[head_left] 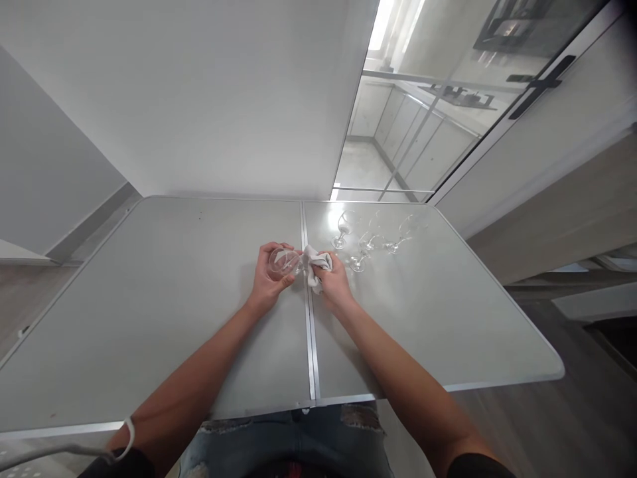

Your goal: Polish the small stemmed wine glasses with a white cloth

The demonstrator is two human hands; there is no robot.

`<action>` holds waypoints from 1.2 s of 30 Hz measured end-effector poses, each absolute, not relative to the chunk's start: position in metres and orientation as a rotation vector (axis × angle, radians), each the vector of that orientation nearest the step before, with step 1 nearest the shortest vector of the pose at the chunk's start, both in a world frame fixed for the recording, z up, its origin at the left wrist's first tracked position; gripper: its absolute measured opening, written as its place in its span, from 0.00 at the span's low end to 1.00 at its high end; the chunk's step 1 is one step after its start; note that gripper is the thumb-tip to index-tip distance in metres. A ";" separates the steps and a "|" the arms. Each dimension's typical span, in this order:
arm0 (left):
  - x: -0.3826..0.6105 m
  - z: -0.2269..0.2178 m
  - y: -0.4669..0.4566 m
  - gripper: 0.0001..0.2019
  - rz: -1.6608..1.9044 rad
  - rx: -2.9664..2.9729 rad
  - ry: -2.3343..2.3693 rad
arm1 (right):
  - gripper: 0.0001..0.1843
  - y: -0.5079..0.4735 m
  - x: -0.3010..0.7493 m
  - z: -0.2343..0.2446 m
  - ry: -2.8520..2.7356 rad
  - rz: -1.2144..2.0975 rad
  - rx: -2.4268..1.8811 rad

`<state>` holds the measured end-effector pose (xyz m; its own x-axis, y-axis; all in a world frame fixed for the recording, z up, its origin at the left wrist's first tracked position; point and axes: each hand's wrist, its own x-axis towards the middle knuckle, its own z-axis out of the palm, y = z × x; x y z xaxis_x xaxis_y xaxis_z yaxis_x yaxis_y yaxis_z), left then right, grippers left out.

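My left hand (pixel 269 282) is wrapped round the bowl of a clear wine glass (pixel 283 261), which lies tilted on its side above the table's middle. The glass's stem points right, toward a white cloth (pixel 318 262). My right hand (pixel 334 279) grips that cloth, pressing it about the stem or foot end, which the cloth mostly hides. Both hands are close together over the table seam. Just right of my right hand stand several more clear stemmed glasses (pixel 357 263).
The pale grey folding table (pixel 149 318) has a metal seam (pixel 311 352) down its middle. A white wall (pixel 239 99) rises behind it. At the back right is a glass-paned door (pixel 398 133) with a black handle (pixel 542 86). A pale cable (pixel 74 450) runs at the lower left.
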<state>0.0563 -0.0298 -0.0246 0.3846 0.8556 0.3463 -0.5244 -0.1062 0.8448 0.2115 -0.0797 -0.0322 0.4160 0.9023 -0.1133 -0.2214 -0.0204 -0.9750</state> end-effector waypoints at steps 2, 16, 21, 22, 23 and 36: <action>0.056 -0.027 -0.030 0.32 1.198 1.210 0.339 | 0.16 -0.078 0.211 -0.034 -0.677 1.082 -1.262; 0.058 -0.023 -0.037 0.32 1.262 1.381 0.331 | 0.14 -0.075 0.224 -0.053 -0.898 0.942 -1.471; 0.057 -0.023 -0.035 0.32 1.278 1.370 0.324 | 0.16 -0.075 0.227 -0.049 -0.826 0.912 -1.470; 0.056 -0.023 -0.035 0.32 1.274 1.385 0.322 | 0.16 -0.075 0.226 -0.049 -0.796 0.941 -1.447; 0.056 -0.023 -0.034 0.32 1.272 1.402 0.322 | 0.16 -0.074 0.225 -0.049 -0.761 0.980 -1.415; 0.058 -0.026 -0.041 0.30 1.237 1.601 0.212 | 0.15 -0.074 0.216 -0.045 -0.733 1.154 -1.248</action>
